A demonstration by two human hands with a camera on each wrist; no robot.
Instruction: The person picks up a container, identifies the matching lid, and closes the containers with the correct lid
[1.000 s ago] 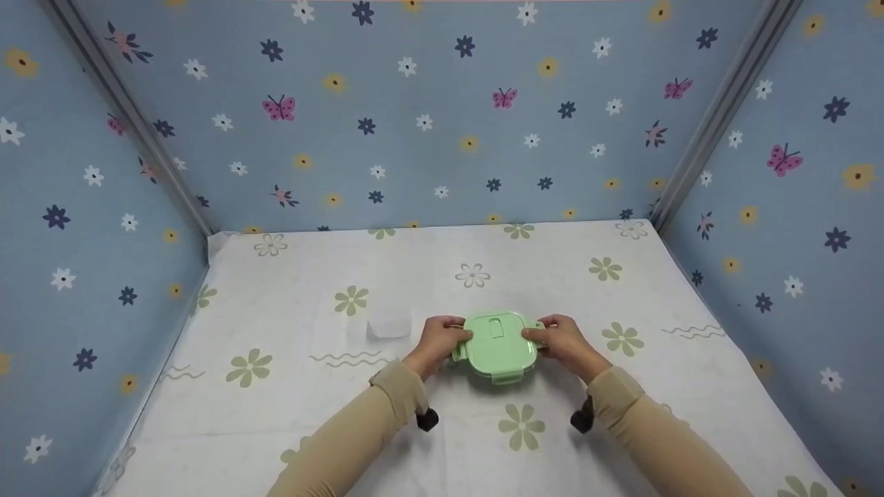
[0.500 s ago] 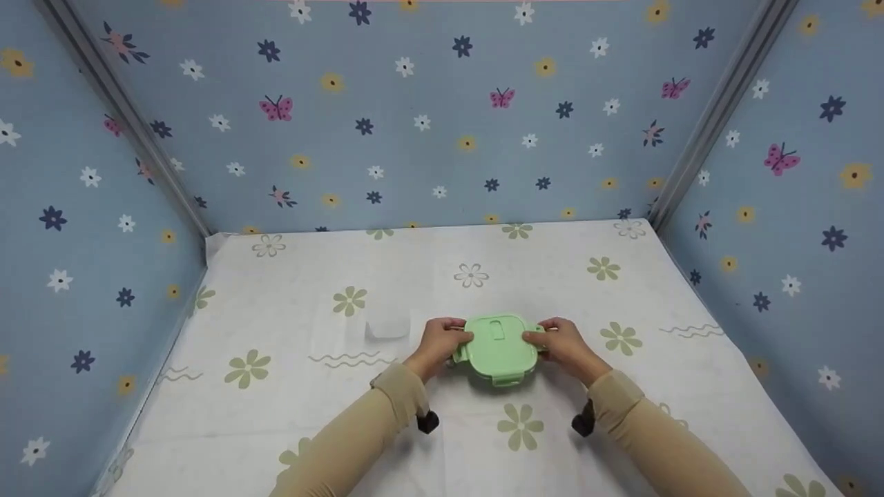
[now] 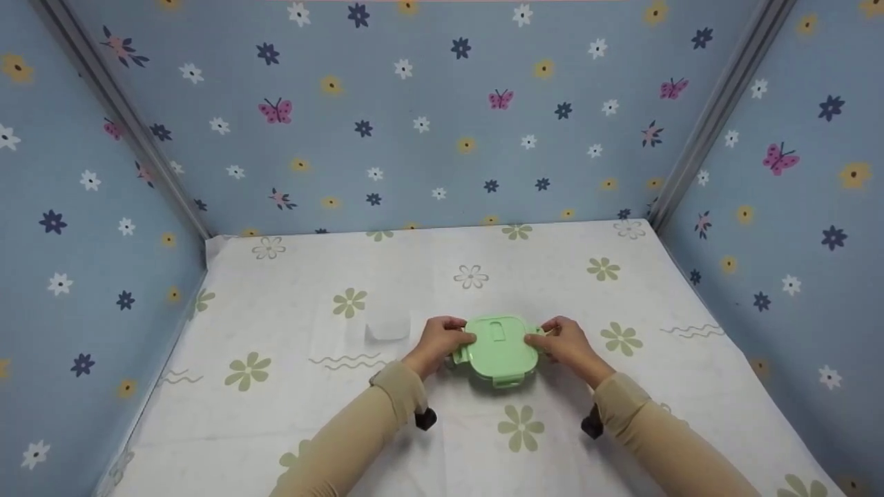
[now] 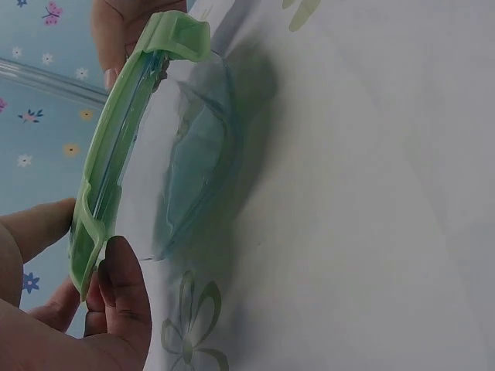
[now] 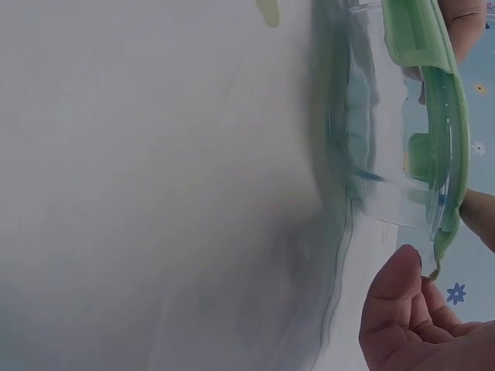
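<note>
A clear food container (image 5: pixel 379 116) with a light green clip-on lid (image 3: pixel 501 348) is held between both hands at the middle of the table. On its left side, my left hand (image 3: pixel 442 343) pinches the lid's edge, thumb on top and fingers curled below the side flap (image 4: pixel 91 220). Opposite it, my right hand (image 3: pixel 565 345) has its thumb on the lid's top and its fingertips at the right flap (image 5: pixel 443 247), which sticks outward. The front flap (image 3: pixel 510 380) faces the person. In the left wrist view the clear bowl (image 4: pixel 201 162) shows under the lid, close over the cloth.
A small white piece (image 3: pixel 388 328), perhaps folded paper, lies left of the container. A white cloth with green flowers (image 3: pixel 276 304) covers the table. Blue patterned walls (image 3: pixel 428 152) enclose the back and sides. Black wrist cameras (image 3: pixel 426 418) hang below both sleeves.
The right hand and wrist have shifted slightly to the right, with the fingers at the right flap. The container and the left hand stay almost in place.
</note>
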